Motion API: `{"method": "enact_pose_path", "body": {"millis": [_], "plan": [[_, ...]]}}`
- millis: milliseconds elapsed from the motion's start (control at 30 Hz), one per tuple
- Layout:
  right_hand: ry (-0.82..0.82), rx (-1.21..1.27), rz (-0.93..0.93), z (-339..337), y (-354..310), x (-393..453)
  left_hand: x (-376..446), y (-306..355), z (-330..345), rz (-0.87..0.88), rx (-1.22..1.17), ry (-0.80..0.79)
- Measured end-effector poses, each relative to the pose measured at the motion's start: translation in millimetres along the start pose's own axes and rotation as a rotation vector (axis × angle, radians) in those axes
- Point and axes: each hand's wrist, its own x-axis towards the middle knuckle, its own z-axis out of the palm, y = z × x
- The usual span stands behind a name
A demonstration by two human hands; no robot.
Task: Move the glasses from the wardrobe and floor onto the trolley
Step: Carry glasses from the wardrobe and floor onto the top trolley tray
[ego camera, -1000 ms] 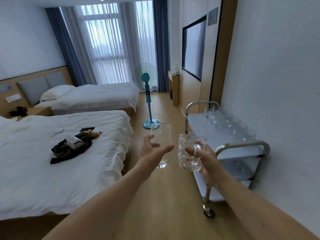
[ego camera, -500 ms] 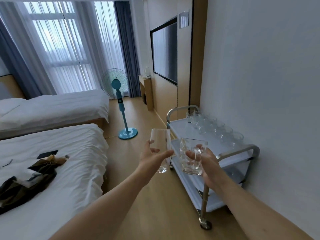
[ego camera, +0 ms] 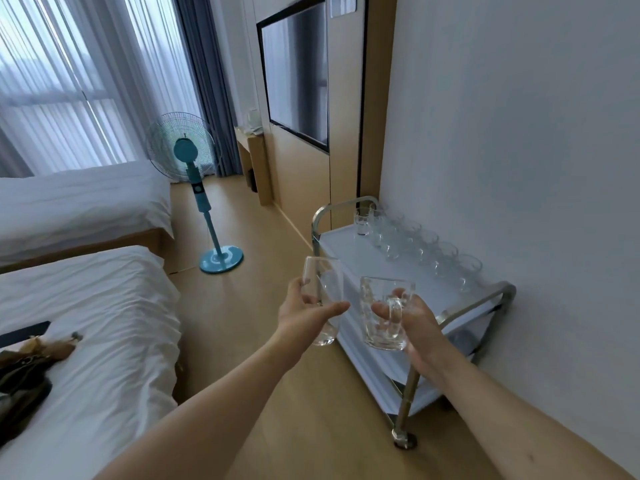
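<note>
My left hand grips a tall clear tumbler upright. My right hand holds a clear glass mug with fingers curled round its handle. Both are held in the air at the near left edge of a white trolley with chrome rails that stands against the right wall. A row of several clear glasses lines the far side of the trolley's top shelf. The wardrobe is not in view.
Two white beds stand at left, the near bed with dark items on it. A teal standing fan is on the wooden floor between beds and wall. A wall television and a small desk lie beyond the trolley.
I have moved closer to the trolley and turned right. Both hands keep their glasses and now hang nearer the trolley's top shelf.
</note>
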Motion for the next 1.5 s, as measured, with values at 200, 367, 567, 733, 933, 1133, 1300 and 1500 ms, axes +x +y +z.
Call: {"method": "enact_pose_path", "body": {"millis": [200, 367, 567, 733, 933, 1133, 1300, 1500], "plan": [[0.024, 0.029, 0.010, -8.3, 9.1, 62.1, 60.0, -2.9, 6.5, -0.005, 0.010, -0.010], [0.029, 0.060, 0.022, -15.2, 11.1, 119.5, 117.9, 0.2, 15.6, -0.015, 0.043, -0.014], [0.067, 0.091, 0.053, -32.1, 17.8, 188.6, 188.1, 8.7, 30.9, -0.021, 0.074, -0.009], [0.102, 0.060, 0.059, -42.9, 23.5, 229.4, 227.2, 6.4, 44.1, -0.032, 0.067, -0.040], [0.196, 0.036, 0.089, -44.5, 25.2, 267.3, 278.7, 7.7, 54.4, -0.040, 0.070, -0.110], [0.312, 0.011, 0.092, -47.2, 40.6, 302.2, 341.0, 9.2, 65.2, -0.028, 0.104, -0.252], [0.491, 0.139, 0.172, -45.7, 59.1, 328.6, 391.7, 10.7, 70.6, -0.007, 0.168, -0.383], [0.555, 0.055, 0.097, -30.2, 67.3, 346.0, 443.6, 5.2, 75.4, -0.012, 0.189, -0.550]]}}
